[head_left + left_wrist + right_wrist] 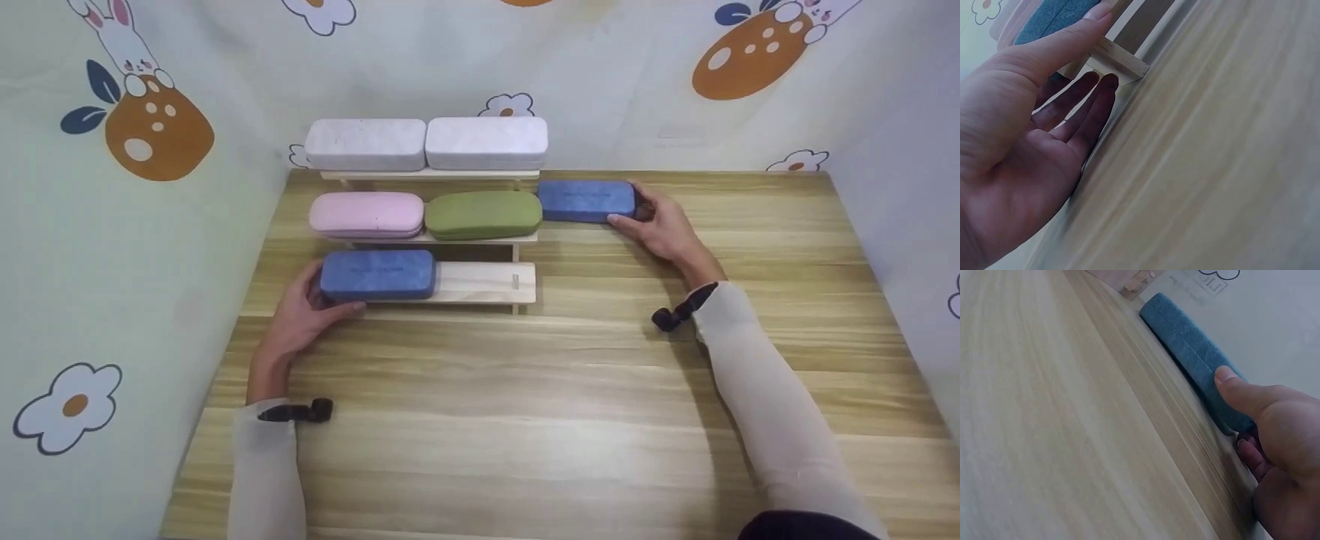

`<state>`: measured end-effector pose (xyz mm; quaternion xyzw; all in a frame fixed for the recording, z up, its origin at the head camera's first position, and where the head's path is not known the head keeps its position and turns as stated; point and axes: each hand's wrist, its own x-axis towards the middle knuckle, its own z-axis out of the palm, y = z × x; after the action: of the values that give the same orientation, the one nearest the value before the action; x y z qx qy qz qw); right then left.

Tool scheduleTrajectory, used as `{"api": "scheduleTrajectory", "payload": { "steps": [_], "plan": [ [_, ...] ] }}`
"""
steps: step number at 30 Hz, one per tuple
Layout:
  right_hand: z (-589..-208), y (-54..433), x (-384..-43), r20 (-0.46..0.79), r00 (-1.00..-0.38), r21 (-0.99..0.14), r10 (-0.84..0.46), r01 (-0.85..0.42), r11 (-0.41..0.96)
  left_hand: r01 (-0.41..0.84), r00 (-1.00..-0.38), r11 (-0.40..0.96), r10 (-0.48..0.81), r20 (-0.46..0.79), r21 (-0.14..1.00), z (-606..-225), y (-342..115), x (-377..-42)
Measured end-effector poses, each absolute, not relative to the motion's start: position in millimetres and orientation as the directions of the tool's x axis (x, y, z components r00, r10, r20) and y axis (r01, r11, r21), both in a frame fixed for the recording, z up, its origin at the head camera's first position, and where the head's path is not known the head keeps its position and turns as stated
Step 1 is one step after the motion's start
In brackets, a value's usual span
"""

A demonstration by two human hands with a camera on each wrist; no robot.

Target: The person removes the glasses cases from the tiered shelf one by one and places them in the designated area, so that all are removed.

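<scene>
On the lowest step of a small wooden rack (487,283) lies a blue glasses case (377,274). My left hand (300,313) holds this case by its left end, the thumb along the front; in the left wrist view the other fingers curl in below the thumb beside the rack's end. My right hand (666,225) grips the right end of a second blue glasses case (586,201), to the right of the rack. The right wrist view has the thumb on that case's (1190,349) long side and fingers at its near end, close over the wooden table.
A pink case (366,214) and a green case (484,214) sit side by side on the middle step. Two white cases, left (365,144) and right (487,142), fill the top step. Patterned cloth walls (615,127) enclose the wooden table (525,405).
</scene>
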<state>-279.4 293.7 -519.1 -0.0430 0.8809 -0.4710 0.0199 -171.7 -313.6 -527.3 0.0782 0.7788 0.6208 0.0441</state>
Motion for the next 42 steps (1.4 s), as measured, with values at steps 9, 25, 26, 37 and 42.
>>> {"api": "scheduleTrajectory", "payload": {
  "steps": [9,25,26,37,42],
  "plan": [
    [-518.4,289.6,-281.9,0.036,-0.988,-0.823,-0.149,-0.114,0.556,0.043,-0.985,0.180,0.173,0.012,0.983,-525.1,-312.7,-170.5],
    [-522.8,289.3,-276.4,0.097,-0.986,-0.845,-0.139,-0.155,0.511,0.052,-0.984,0.198,0.178,0.017,0.979,-527.6,-312.5,-169.6],
    [-523.0,290.1,-275.6,0.105,-0.986,-0.851,-0.128,-0.156,0.501,0.053,-0.984,0.198,0.179,0.017,0.979,-527.6,-312.0,-169.9],
    [-513.9,283.6,-253.5,0.266,-0.964,-0.893,0.021,-0.238,0.383,0.067,-0.980,0.200,0.195,0.027,0.977,-526.6,-309.8,-174.1],
    [-503.3,261.7,-236.3,0.334,-0.941,-0.906,0.060,-0.303,0.296,0.049,-0.983,0.217,0.185,0.008,0.975,-526.5,-311.9,-171.0]
  ]
}}
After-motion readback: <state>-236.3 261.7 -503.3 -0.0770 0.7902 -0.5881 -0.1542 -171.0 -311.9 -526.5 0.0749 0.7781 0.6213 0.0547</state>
